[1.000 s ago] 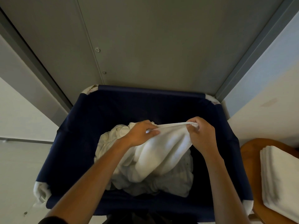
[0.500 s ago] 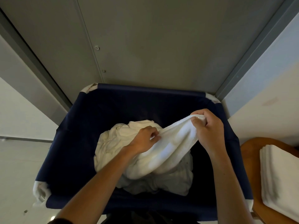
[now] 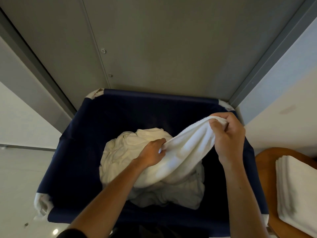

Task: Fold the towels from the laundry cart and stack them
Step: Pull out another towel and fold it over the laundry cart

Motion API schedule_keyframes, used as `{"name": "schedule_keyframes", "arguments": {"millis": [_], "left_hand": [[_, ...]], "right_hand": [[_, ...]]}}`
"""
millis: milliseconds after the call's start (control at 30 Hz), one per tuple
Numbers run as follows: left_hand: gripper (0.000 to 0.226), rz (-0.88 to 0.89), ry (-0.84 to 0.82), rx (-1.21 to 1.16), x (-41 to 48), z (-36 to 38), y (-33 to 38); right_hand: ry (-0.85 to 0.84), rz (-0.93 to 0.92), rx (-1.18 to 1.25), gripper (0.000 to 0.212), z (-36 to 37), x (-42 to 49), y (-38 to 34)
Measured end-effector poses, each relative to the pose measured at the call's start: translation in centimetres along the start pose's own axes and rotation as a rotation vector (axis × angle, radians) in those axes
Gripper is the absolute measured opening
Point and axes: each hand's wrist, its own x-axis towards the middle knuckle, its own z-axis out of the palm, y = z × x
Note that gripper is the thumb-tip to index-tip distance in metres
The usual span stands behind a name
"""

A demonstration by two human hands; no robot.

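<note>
Towel (image 3: 185, 148): white terry cloth, matt, looped nap. Laundry cart (image 3: 159, 94): navy woven fabric liner, matt, smooth. Folded towels (image 3: 298, 191): white terry cloth, matt. Counter (image 3: 264, 162): orange-brown wood, smooth, slight sheen. Wall panel (image 3: 171, 48): grey, matt, metal-like, with round fasteners. Floor (image 3: 17, 194): pale, glossy, reflective.

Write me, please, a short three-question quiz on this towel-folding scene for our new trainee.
1. True or false: the left hand and the right hand both grip the same white towel.
2. Where does the stack of folded towels lie? A: inside the cart. B: on the wooden surface at the right. C: on the floor at the left.
3. Fill in: the fabric of the laundry cart is dark ____.
Key: 1 true; 2 B; 3 blue.
</note>
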Motion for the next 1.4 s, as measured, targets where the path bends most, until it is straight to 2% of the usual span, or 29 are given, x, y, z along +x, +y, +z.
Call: {"name": "schedule_keyframes", "arguments": {"millis": [33, 100, 133, 333, 400, 433, 500, 567, 633, 733, 867, 933, 1133, 1233, 1400], "left_hand": [[0.008, -0.018, -0.011, 0.0, 0.0, 0.2, -0.5], [0.034, -0.052, -0.018, 0.014, 0.0, 0.0, -1.1], [0.039, -0.062, -0.002, 0.007, 0.0, -0.2, -1.4], [0.008, -0.077, 0.15, -0.163, 0.8, -2.6, -1.0], [0.004, -0.055, 0.133, -0.131, 0.8, -2.9, -0.6], [0.009, -0.042, 0.103, -0.067, 0.7, -3.0, -0.5], [0.029, -0.048, 0.056, 0.151, 1.0, -2.7, -1.0], [0.037, -0.081, 0.089, 0.298, 1.1, -2.1, -1.6], [0.034, -0.119, 0.126, 0.254, 0.9, -1.5, -2.0], [0.024, -0.065, 0.173, 0.096, 0.6, -0.9, -1.6], [0.019, 0.034, 0.067, -0.197, 0.6, -1.0, 1.0], [0.02, 0.083, 0.069, -0.249, 0.6, -1.1, 2.3], [0.014, 0.285, 0.195, -0.232, 0.8, -0.6, 4.3], [0.011, 0.332, 0.252, -0.217, 0.9, 0.0, 4.1], [0.031, 0.272, 0.189, -0.042, 0.6, 0.2, 3.7]], "right_hand": [[0.039, -0.014, 0.006, 0.018, -0.2, 0.1, 0.0], [0.124, -0.025, 0.017, 0.015, -0.5, 0.2, 0.0], [0.167, -0.016, 0.029, 0.013, -0.7, 0.3, 0.0], [0.301, 0.066, 0.028, 0.01, -1.9, 1.3, 1.3], [0.315, 0.073, 0.026, 0.011, -2.4, 1.6, 1.5], [0.315, 0.065, 0.029, 0.011, -2.6, 1.8, 1.5], [0.269, 0.033, 0.03, 0.009, -2.3, 1.8, 1.1], [0.185, -0.016, 0.032, 0.009, -1.6, 1.5, 0.8], [0.102, -0.046, 0.037, 0.012, -0.9, 1.1, 0.7], [0.005, -0.084, 0.045, 0.012, -0.3, 0.6, 0.9], [-0.086, -0.081, 0.055, 0.013, 0.3, 0.5, 1.1], [-0.105, -0.072, 0.052, 0.015, 0.5, 0.5, 1.3], [-0.101, -0.06, 0.031, 0.017, 0.4, 0.6, 1.7], [-0.087, -0.066, 0.029, 0.015, 0.4, 0.6, 1.6], [-0.078, -0.065, 0.041, 0.014, 0.6, 0.7, 1.4]]}}
